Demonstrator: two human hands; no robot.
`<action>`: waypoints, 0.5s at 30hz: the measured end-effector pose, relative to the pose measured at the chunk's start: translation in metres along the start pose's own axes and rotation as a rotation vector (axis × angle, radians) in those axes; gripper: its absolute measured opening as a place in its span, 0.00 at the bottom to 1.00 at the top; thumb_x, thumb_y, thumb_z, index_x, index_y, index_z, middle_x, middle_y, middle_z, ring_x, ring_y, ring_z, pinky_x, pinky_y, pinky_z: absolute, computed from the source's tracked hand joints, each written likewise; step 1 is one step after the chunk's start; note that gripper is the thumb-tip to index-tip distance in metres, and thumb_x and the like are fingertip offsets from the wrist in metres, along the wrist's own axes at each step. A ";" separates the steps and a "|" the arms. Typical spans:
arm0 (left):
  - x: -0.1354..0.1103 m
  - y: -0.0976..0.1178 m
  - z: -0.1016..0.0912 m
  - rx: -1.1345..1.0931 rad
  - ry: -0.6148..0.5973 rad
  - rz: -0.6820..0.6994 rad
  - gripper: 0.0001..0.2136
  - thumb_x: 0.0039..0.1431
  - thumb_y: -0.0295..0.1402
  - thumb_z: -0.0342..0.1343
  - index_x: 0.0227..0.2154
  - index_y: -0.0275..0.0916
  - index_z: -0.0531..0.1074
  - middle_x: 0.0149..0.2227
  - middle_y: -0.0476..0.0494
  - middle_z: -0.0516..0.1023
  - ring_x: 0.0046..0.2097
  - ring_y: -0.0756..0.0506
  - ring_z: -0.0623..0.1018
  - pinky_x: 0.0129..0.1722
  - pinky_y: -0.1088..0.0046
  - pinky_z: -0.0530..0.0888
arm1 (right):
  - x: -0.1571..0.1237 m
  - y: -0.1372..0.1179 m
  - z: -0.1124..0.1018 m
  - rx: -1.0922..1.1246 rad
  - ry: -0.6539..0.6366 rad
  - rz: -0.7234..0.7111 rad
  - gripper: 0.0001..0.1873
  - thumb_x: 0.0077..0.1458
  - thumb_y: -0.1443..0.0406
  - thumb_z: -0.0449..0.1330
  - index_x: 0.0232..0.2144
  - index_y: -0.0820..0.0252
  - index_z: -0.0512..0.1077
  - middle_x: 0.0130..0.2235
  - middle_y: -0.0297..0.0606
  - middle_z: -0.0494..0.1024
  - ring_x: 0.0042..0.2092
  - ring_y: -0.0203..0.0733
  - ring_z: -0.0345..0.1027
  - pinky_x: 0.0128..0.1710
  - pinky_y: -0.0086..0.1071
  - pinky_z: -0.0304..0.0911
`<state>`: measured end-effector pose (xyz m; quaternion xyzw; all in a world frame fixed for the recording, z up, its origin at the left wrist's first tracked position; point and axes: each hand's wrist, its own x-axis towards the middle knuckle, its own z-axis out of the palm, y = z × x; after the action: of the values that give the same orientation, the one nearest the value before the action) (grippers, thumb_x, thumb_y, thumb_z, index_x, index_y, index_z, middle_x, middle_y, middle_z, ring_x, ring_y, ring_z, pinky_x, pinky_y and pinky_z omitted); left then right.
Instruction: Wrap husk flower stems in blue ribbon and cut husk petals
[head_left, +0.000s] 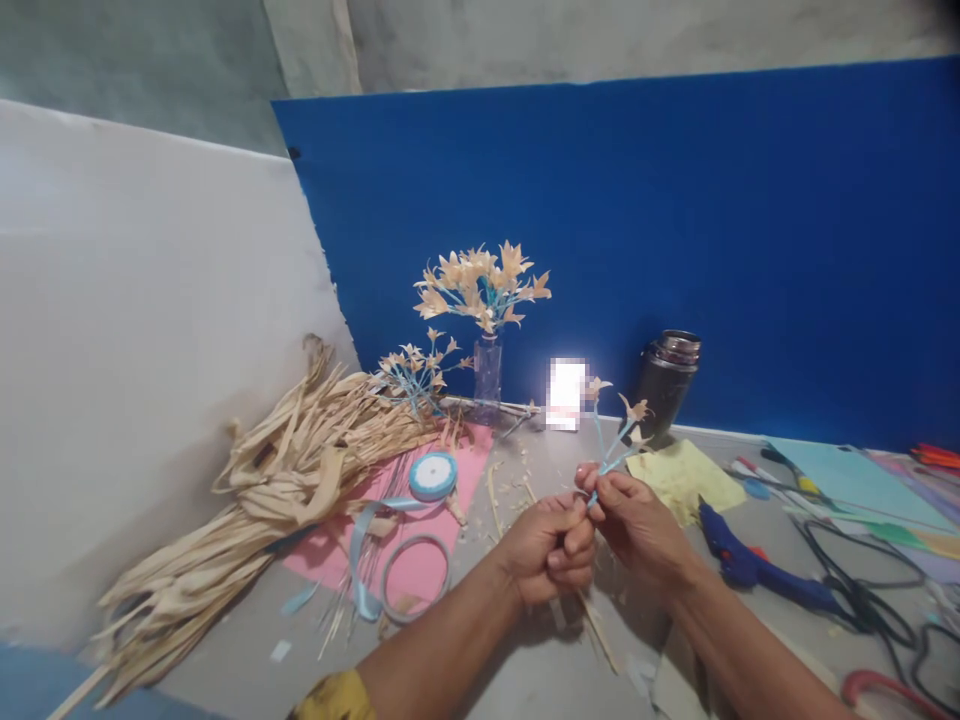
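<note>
Left hand (553, 548) and right hand (636, 515) both clasping a small flower sprig (609, 463)

Head view: The flower sprig is held above the grey table (232, 650). Its branching, pale-blue stem rises from between the two sets of fingertips, with the straw-coloured blooms above the right hand, clear of the fingers. The right thumb and forefinger pinch the stem just below the fork. The left hand is curled, its thumb and forefinger meeting at the stem's lower end, just beside the right fingertips; the remaining left fingers are folded toward the palm.

To the left lies a bundle of dried husks (300, 470), partly over a pink sheet (330, 550). A ribbon spool (433, 475) rests on that sheet, its loose light-blue ribbon trailing toward a grey ring (385, 582). Behind the hands stands a clear vase (487, 372) filled with similar flowers (480, 280). A dark flask (664, 385), uncapped and tilted in the view, stands behind the right hand, near a yellow paper (686, 475). A blue glue gun (765, 575) lies to the right of the right forearm, beside dark cables (859, 590).
</note>
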<state>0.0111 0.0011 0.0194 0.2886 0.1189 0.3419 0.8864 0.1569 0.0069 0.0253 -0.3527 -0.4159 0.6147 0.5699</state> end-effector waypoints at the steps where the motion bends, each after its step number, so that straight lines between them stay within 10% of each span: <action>1: 0.000 -0.001 0.000 -0.019 -0.024 -0.015 0.07 0.58 0.34 0.63 0.33 0.35 0.73 0.14 0.58 0.59 0.13 0.58 0.46 0.14 0.81 0.43 | 0.000 0.000 -0.001 0.010 -0.015 -0.003 0.19 0.39 0.51 0.75 0.21 0.59 0.77 0.40 0.38 0.76 0.30 0.34 0.63 0.35 0.31 0.63; 15: 0.007 -0.011 -0.004 0.404 0.235 0.046 0.15 0.58 0.46 0.58 0.32 0.38 0.70 0.13 0.58 0.61 0.12 0.55 0.52 0.14 0.80 0.51 | -0.002 -0.017 -0.018 -0.571 0.155 -0.142 0.23 0.50 0.45 0.65 0.28 0.59 0.81 0.31 0.40 0.80 0.35 0.45 0.70 0.37 0.33 0.65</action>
<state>0.0204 0.0006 0.0092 0.4210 0.2806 0.3625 0.7827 0.1807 0.0068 0.0332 -0.5148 -0.5506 0.4028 0.5192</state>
